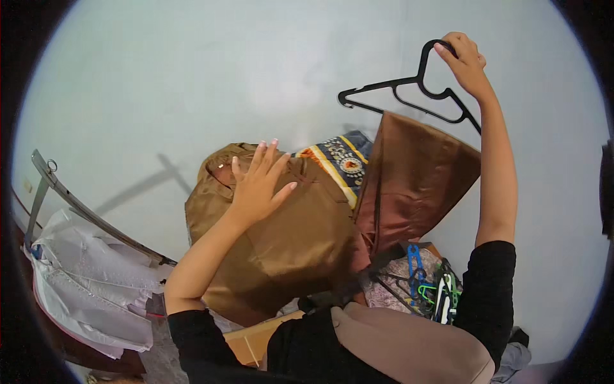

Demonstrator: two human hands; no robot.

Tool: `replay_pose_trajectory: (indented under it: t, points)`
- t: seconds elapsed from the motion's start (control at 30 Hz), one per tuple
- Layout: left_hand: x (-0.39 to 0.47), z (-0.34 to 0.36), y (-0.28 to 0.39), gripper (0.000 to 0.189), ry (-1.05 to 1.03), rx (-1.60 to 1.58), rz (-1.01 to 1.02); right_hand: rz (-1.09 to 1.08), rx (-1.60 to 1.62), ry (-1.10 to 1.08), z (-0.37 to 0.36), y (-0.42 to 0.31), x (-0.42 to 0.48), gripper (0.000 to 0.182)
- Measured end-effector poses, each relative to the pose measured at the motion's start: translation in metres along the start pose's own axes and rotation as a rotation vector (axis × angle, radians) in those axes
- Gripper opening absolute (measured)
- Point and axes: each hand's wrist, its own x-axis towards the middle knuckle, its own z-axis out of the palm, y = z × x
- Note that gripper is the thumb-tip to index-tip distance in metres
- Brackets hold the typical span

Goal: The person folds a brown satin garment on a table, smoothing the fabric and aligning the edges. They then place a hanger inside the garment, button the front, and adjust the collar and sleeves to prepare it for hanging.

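Note:
My right hand [465, 62], raised at the upper right, grips the hook of a black plastic clothes hanger [405, 84]. A folded, satiny brown cloth [417, 177] drapes over the hanger's lower bar and hangs down. My left hand [261, 187] is spread flat, palm down, over a large brown satiny garment [297, 240] in front of me, with its fingers apart and nothing in them. Whether the palm presses on the fabric is unclear. Between the two brown pieces a blue patterned cloth [350, 163] with yellow stripes and ornaments shows.
Several plastic hangers, among them a blue hanger [414, 261], lie bunched at the lower right. On the left, a metal rail [100, 223] stands beside clear plastic-covered clothing [91, 283]. A pale wall [288, 62] rises behind. Tan tiles [259, 338] show below.

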Motion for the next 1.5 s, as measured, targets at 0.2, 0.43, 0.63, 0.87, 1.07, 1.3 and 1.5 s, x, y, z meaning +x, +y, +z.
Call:
replay_pose_trajectory:
  t: [0.2,0.43,0.63,0.87,1.07,1.3,1.5]
  points:
    - [-0.015,0.016,0.060,0.062,0.038,-0.125,0.030,-0.149,-0.103,0.105,-0.061,-0.014,-0.046,0.027]
    - [-0.044,-0.007,0.079,0.061,-0.016,-0.214,-0.031,-0.145,-0.123,0.108,-0.114,-0.003,-0.070,0.024]
    - [-0.069,-0.009,0.077,0.060,-0.008,-0.241,-0.100,-0.135,-0.227,0.258,-0.127,-0.025,-0.094,0.021]
    - [-0.148,-0.031,0.073,0.060,-0.101,-0.225,-0.178,-0.188,-0.082,0.016,-0.146,-0.094,-0.141,0.014]
    - [-0.197,-0.071,0.101,0.068,0.054,-0.266,-0.156,-0.286,0.270,-0.256,-0.156,-0.176,-0.200,0.013]
    - [-0.245,-0.080,0.145,0.029,0.172,-0.101,0.058,-0.397,0.578,-0.367,-0.116,-0.255,-0.274,0.013]
    - [-0.295,-0.086,0.128,0.021,-0.131,-0.373,-0.133,-0.379,0.752,-0.420,-0.087,-0.299,-0.310,0.016]
